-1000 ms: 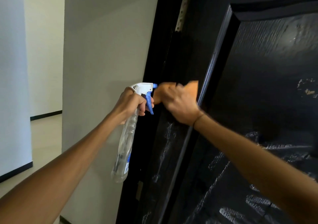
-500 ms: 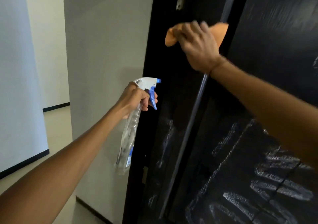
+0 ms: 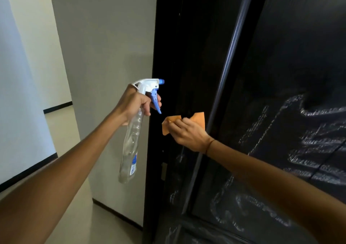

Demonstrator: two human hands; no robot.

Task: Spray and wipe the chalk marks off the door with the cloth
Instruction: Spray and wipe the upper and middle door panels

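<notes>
Two hands working: right hand [image 3: 189, 133] is bunching soft, limp orange cloth [image 3: 169, 124] against black wooden door [image 3: 187, 56]; left hand [image 3: 137, 104] is gripping light, clear plastic spray bottle [image 3: 131, 150] at its neck.

Bare forearms — thin dark wristband [image 3: 209, 146]

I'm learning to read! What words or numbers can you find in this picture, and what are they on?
Label on the spray bottle: blue and white, with marks that might be digits, too blurred to read for sure.
Chalk marks on the door: smeared white scribbles, no letters readable.
Cloth: no writing showing.
</notes>
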